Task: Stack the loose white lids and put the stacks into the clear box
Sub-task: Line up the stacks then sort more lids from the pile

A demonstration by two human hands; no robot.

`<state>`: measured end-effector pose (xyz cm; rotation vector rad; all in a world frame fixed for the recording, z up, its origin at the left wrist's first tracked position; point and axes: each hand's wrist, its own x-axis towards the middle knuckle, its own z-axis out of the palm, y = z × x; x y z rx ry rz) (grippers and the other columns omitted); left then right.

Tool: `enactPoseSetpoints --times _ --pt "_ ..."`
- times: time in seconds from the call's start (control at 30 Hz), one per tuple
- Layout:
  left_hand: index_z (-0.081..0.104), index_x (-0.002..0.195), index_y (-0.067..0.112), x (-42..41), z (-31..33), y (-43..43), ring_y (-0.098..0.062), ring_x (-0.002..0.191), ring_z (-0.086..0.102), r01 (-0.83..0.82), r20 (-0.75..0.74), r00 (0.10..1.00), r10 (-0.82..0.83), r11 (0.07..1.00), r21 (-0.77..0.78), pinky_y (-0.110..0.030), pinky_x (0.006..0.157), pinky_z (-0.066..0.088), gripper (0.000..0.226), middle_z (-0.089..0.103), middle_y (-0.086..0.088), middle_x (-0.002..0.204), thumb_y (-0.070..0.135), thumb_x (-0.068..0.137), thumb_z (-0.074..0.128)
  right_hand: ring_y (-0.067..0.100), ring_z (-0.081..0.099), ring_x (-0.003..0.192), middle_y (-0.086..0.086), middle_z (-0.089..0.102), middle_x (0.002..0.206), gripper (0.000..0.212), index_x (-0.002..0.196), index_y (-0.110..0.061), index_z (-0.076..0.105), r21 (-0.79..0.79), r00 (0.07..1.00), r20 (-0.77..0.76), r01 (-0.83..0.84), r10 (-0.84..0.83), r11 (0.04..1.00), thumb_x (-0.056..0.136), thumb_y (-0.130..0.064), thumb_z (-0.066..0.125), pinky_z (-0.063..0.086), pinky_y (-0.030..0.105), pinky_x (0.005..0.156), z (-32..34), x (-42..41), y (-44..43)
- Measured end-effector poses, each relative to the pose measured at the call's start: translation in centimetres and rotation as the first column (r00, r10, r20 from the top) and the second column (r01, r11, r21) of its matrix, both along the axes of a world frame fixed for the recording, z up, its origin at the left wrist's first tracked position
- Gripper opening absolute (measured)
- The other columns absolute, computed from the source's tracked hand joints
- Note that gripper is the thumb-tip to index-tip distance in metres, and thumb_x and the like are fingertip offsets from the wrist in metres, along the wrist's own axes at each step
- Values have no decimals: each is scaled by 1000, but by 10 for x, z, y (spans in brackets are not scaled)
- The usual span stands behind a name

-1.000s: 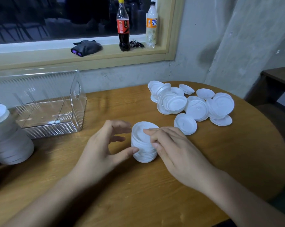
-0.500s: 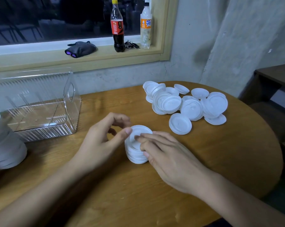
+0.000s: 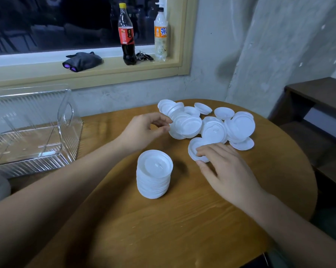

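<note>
Stack of white lids stands alone mid-bench, neither hand on it. Left hand curls at the rim of the loose pile near the far edge: gripping or just touching, can't tell. Right hand lies flat-fingered on a single lid beside the pile. Clear box sits at the left edge.

The left hand and right hand are bare, and so are both wrists. The left forearm and right forearm are uncovered right to the picture's edge, slim and smooth, the left one in shadow. The fingernails that show look short. Dark greenish cloth beside the right forearm may be clothing; I cannot tell.
</note>
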<state>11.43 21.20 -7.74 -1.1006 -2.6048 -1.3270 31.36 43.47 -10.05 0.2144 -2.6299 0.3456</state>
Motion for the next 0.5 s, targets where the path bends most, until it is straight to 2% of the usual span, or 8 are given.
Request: enactPoseSetpoints --times 0.1,0.23,0.37,0.5 --pt "80 113 29 -10 -1 17 1 104 71 33 -70 997 -36 998 -56 -4 79 42 17 79 17 107 26 97 82 13 61 103 -12 67 109 13 114 -22 69 3 998 6 57 -57 998 101 -27 69 52 37 91 -11 -3 12" --pt "82 112 29 -19 -5 37 -2 103 68 78 -125 988 -95 988 -137 -9 81 45 24 77 17 111 29 89 89 12 60 100 -13 67 106 14 111 -23 69 -7 996 7 93 -92 996 100 -31 72 51 37 90 -23 -8 18" --pt "81 111 33 -25 -10 49 -6 108 64 115 -183 970 -161 964 -240 -26 93 51 32 75 16 113 36 82 94 12 60 99 -13 66 104 14 107 -22 70 -11 996 -6 88 -88 996 99 -32 74 49 36 88 -32 -11 19" --pt "81 107 32 -28 -16 53 -9 109 61 120 -231 956 -183 957 -265 -35 97 53 26 72 16 112 31 84 93 11 60 95 -14 65 101 7 102 -23 69 -8 998 -6 66 -66 998 100 -28 72 45 33 86 -35 -14 20"
